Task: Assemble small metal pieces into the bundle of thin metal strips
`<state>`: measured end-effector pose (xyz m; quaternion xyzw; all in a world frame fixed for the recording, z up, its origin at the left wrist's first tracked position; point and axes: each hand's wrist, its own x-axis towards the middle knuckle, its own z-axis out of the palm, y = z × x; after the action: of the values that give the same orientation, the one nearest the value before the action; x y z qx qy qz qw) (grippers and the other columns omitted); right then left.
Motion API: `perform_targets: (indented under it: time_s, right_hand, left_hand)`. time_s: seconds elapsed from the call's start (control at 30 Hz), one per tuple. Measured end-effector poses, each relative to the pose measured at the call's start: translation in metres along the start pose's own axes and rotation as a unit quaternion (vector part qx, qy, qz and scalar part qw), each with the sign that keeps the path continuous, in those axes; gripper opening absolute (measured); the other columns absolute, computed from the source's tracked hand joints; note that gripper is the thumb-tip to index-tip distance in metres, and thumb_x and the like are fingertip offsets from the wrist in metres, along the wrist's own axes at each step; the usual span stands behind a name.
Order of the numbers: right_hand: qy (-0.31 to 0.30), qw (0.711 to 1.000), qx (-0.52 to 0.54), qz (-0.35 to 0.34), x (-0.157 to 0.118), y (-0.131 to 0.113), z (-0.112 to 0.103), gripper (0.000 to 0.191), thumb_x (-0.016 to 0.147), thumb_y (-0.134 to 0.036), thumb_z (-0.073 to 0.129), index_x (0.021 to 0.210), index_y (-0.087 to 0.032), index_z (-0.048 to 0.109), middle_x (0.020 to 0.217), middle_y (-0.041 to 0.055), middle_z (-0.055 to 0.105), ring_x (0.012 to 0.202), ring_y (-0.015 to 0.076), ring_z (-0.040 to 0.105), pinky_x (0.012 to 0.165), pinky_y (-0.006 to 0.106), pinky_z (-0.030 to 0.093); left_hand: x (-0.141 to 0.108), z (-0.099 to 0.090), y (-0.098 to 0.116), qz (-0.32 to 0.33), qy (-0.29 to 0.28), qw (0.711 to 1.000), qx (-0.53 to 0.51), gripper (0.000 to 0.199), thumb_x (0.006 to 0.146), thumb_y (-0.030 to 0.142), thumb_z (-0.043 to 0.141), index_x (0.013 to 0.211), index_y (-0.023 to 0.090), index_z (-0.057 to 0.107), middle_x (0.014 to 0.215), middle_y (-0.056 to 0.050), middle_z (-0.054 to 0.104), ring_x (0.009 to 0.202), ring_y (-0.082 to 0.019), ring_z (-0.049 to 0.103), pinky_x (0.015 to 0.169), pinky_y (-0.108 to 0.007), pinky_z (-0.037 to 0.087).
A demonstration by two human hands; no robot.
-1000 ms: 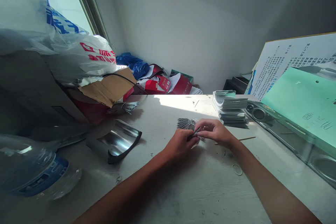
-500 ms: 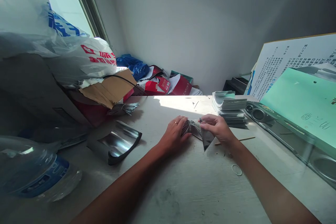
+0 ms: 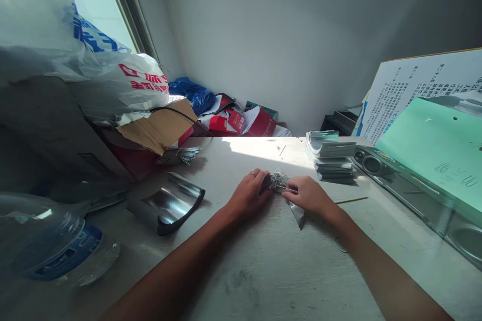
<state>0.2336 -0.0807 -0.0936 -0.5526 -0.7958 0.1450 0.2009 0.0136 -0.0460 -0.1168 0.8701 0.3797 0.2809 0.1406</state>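
A bunch of silver fringed foil [image 3: 275, 181] stands between my hands, its thin strands fanning upward. My left hand [image 3: 248, 193] grips the fringed end from the left. My right hand [image 3: 308, 195] pinches the foil from the right, with a thin dark strip showing at its fingertips. A shiny triangular tail of the foil [image 3: 297, 214] hangs below my right hand and rests near the table. Part of the foil is hidden by my fingers.
A curved sheet of polished metal foil [image 3: 171, 203] and another fringed foil bundle [image 3: 177, 155] lie left on the white table [image 3: 241, 266]. A booklet stack [image 3: 330, 158], wooden stick [image 3: 350, 200] and rubber band [image 3: 341, 245] lie right. A plastic water bottle [image 3: 48, 246] stands left.
My hands have moved closer together, gathering the foil into a tighter bunch. Its shiny tail now points down and to the right below my right hand.
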Motion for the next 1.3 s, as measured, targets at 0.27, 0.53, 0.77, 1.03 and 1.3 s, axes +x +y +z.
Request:
perform_targets:
  time_s: [0.27, 0.53, 0.77, 1.03, 1.3]
  right_hand:
    - [0.093, 0.988, -0.095, 0.079, -0.003, -0.012, 0.002, 0.015, 0.083, -0.029, 0.064, 0.074, -0.02, 0.056, 0.081, 0.0023, 0.065, 0.072, 0.0176, 0.052, 0.059, 0.028, 0.024]
    - [0.096, 0.989, -0.069, 0.089, -0.002, -0.018, 0.001, 0.019, 0.08, -0.027, 0.064, 0.07, -0.021, 0.05, 0.076, 0.0008, 0.063, 0.07, 0.017, 0.049, 0.058, 0.029, 0.025]
    - [0.101, 0.992, -0.037, 0.064, -0.003, -0.018, 0.007, 0.01, 0.082, -0.022, 0.061, 0.078, -0.022, 0.051, 0.082, 0.0008, 0.066, 0.072, 0.0173, 0.054, 0.06, 0.028, 0.027]
    - [0.039, 0.995, 0.089, 0.001, 0.001, 0.001, 0.012, 0.024, 0.091, -0.04, 0.06, 0.081, -0.023, 0.046, 0.088, 0.0045, 0.07, 0.08, 0.0215, 0.063, 0.068, 0.029, 0.039]
    - [0.071, 0.996, 0.053, -0.016, 0.002, 0.003, 0.014, 0.032, 0.097, -0.043, 0.054, 0.074, -0.021, 0.048, 0.082, 0.0033, 0.064, 0.073, 0.0184, 0.056, 0.066, 0.029, 0.036]
  left_hand:
    - [0.0, -0.003, 0.001, 0.029, -0.015, 0.999, -0.024, 0.034, 0.083, 0.015, 0.062, 0.117, 0.021, 0.059, 0.114, -0.007, 0.06, 0.105, -0.023, 0.058, 0.094, -0.036, 0.049]
    - [0.0, -0.006, 0.006, 0.053, -0.027, 0.997, -0.053, 0.027, 0.083, 0.015, 0.063, 0.109, 0.021, 0.063, 0.109, -0.006, 0.062, 0.098, -0.021, 0.059, 0.087, -0.033, 0.049]
    - [-0.001, -0.006, 0.007, 0.037, -0.016, 0.998, -0.054, 0.028, 0.085, 0.019, 0.064, 0.112, 0.021, 0.062, 0.109, -0.006, 0.061, 0.098, -0.021, 0.059, 0.086, -0.034, 0.049]
    - [0.0, -0.008, 0.007, 0.036, -0.027, 0.998, -0.035, 0.027, 0.087, 0.022, 0.062, 0.114, 0.021, 0.062, 0.11, -0.007, 0.061, 0.099, -0.022, 0.06, 0.087, -0.034, 0.049]
    - [-0.001, -0.01, 0.008, 0.037, -0.024, 0.999, -0.021, 0.025, 0.088, 0.024, 0.06, 0.114, 0.021, 0.061, 0.11, -0.007, 0.061, 0.098, -0.022, 0.06, 0.087, -0.034, 0.049]
